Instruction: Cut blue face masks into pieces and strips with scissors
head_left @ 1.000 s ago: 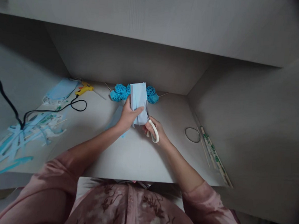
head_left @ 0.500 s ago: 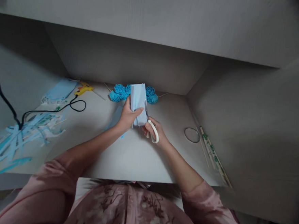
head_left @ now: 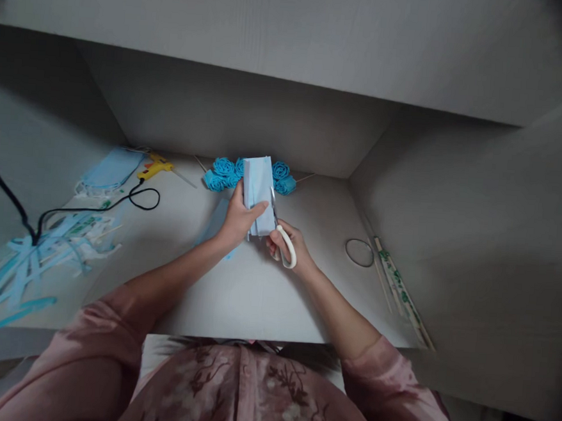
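Note:
Folded pale blue face mask material (head_left: 258,180) is held up above the desk in my left hand (head_left: 239,215), the thumb pressed across its front. White-handled scissors (head_left: 288,249) are gripped in my right hand (head_left: 292,238), and their blades lie along the material's right edge. Just behind the material are several blue crepe-like flowers (head_left: 284,177) on thin sticks, partly hidden by it. A flat light blue piece (head_left: 214,222) lies on the desk beneath my left wrist.
At the left are a yellow glue gun (head_left: 153,168) with a black cord, a stack of blue face masks (head_left: 110,171) and cut strips (head_left: 31,270). Right lie a thin ring (head_left: 359,252) and several sticks with green (head_left: 403,293). Panels enclose the desk's back and sides.
Hardly anything differs. The whole view has shifted slightly, and the hands, material and scissors keep nearly the same pose.

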Tool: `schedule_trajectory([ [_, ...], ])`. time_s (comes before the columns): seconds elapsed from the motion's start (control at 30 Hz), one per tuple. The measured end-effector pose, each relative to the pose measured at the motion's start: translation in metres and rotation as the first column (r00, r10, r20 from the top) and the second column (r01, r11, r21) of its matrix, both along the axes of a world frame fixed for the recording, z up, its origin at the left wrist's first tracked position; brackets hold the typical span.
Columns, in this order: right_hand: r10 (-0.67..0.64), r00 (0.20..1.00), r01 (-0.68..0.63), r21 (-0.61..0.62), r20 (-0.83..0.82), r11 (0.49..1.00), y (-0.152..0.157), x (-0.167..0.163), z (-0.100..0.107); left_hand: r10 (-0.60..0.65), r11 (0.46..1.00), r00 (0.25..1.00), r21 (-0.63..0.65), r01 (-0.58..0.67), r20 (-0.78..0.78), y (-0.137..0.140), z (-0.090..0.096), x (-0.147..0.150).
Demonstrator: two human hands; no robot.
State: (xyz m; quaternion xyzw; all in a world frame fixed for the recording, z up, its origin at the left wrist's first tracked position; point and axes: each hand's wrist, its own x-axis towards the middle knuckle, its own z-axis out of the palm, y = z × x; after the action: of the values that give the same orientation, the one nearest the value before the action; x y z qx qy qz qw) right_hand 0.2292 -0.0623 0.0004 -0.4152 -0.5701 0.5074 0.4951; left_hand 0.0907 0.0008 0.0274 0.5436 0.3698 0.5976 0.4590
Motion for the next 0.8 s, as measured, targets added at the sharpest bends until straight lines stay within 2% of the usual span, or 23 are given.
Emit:
schedule_trajectory([
  [0.4,-0.001,1.000,0.001,-0.014,-0.026,1.000,0.0003,-0.0004,-0.0036,-0.012,1.000,1.000,0.005,0.013,-0.004,-0.0002,-0.0013,-0.0004],
  [0.57,-0.006,1.000,0.006,-0.035,-0.001,0.999,-0.0021,-0.0011,0.0013,-0.003,1.000,1.000,0.019,0.003,0.030,0.0009,0.0007,-0.0026],
  [0.8,0.034,0.998,-0.036,0.021,0.047,0.999,0.0002,0.0018,0.0023,0.025,0.999,1.000,0.019,-0.025,0.018,0.0031,0.0042,-0.0047],
])
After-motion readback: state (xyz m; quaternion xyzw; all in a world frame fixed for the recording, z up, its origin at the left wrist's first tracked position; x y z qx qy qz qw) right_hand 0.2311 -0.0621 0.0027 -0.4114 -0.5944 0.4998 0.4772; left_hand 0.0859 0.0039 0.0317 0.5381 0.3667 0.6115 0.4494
